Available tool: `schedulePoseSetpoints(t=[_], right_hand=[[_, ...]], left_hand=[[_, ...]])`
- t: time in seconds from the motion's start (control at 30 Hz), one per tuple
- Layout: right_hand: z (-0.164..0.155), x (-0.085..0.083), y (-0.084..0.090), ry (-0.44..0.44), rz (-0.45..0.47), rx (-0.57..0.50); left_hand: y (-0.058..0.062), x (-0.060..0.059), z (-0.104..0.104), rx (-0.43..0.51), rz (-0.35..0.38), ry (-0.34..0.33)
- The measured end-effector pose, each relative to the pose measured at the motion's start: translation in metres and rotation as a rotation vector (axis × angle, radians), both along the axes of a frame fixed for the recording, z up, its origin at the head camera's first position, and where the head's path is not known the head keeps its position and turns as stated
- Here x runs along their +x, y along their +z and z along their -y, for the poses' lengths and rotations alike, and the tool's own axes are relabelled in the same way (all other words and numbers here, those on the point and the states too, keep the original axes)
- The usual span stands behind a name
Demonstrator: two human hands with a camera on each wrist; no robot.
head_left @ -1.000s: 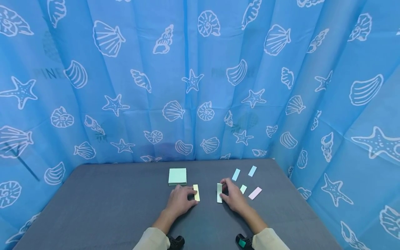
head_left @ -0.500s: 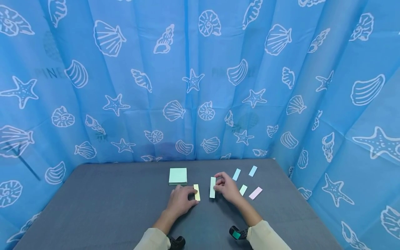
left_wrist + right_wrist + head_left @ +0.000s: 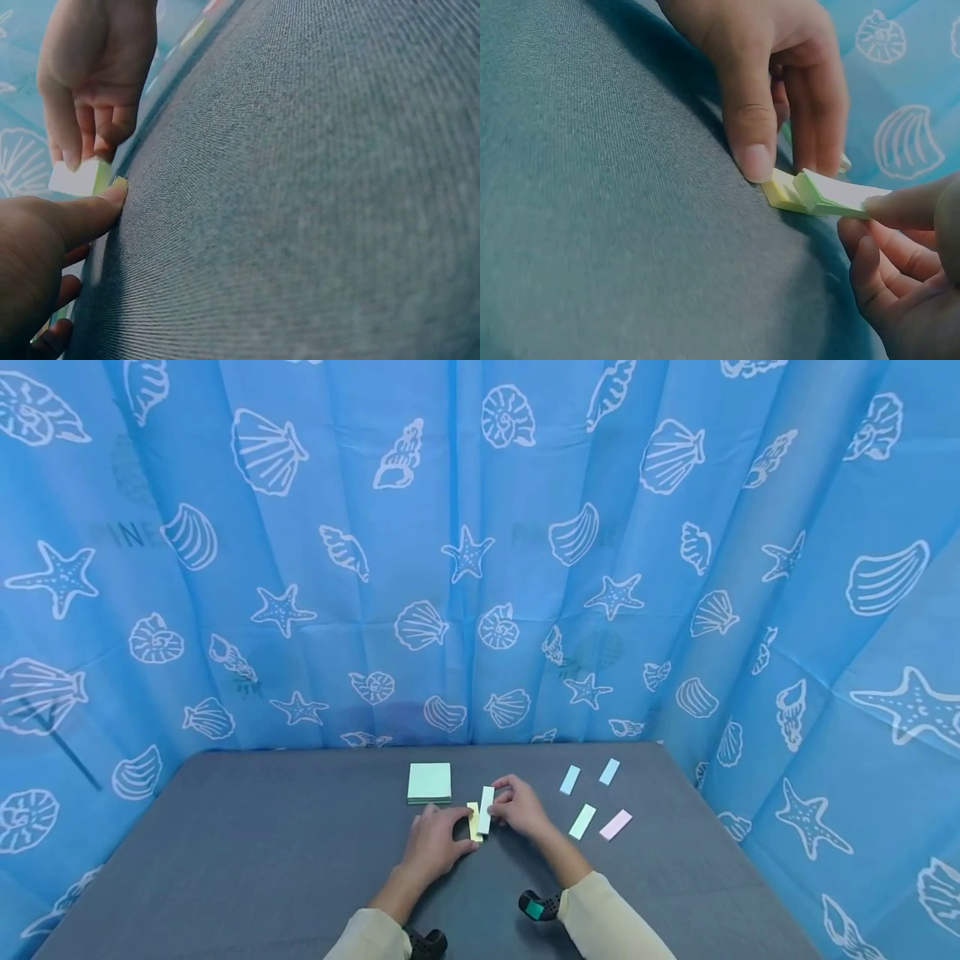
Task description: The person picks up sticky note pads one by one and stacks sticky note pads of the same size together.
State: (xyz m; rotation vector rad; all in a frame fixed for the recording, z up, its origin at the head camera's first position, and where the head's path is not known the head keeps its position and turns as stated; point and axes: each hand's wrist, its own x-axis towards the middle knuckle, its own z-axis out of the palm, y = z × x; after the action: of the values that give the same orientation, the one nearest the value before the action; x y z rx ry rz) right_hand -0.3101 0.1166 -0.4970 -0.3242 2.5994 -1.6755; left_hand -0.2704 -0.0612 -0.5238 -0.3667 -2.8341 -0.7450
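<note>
- A person's two bare hands meet near the middle of a grey cloth-covered counter [image 3: 262,860], a little toward its far edge, with a blue seashell-print curtain [image 3: 480,552] hanging behind.
- The left hand [image 3: 435,842] rests palm down, one fingertip [image 3: 754,157] pressing the near end of a pale yellow folded strip [image 3: 473,821] flat against the counter; the other fingers are loosely curled beside it.
- The right hand [image 3: 519,807] pinches a pale green folded strip [image 3: 486,809] between thumb and forefinger, gripping it at its right side.
- The key relation: the green strip lies just right of the yellow one, their long axes both running from near edge to far edge, almost parallel. In the right wrist view the green strip's free end [image 3: 832,193] is tilted up and overlaps the yellow strip's edge [image 3: 781,192], touching it.
- The right hand carries the moving piece; the left hand only anchors.
- A square pad of green notes [image 3: 430,782] sits just beyond the left hand, toward the far edge.
- Four loose strips lie toward the right edge: two light blue [image 3: 570,779], one green [image 3: 582,821], one pink [image 3: 615,824], well apart from both hands.
</note>
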Motion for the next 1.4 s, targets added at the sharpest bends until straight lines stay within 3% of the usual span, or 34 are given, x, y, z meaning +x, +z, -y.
schedulePoseSetpoints(t=[0.43,0.83,1.2,1.4], right_hand=[[0.009,-0.016,-0.006,0.009,-0.002,0.15],[0.011,-0.023,-0.008,0.054,-0.002,0.203],[0.009,-0.025,-0.005,0.122,0.024,0.247],[0.009,-0.025,-0.005,0.124,0.025,0.238]], left_hand=[[-0.002,0.002,-0.001,0.022,0.004,0.015],[-0.001,0.003,0.0,-0.02,-0.023,-0.067],[-0.001,0.003,0.0,-0.062,-0.065,-0.07],[-0.001,0.002,0.001,-0.065,-0.039,-0.074]])
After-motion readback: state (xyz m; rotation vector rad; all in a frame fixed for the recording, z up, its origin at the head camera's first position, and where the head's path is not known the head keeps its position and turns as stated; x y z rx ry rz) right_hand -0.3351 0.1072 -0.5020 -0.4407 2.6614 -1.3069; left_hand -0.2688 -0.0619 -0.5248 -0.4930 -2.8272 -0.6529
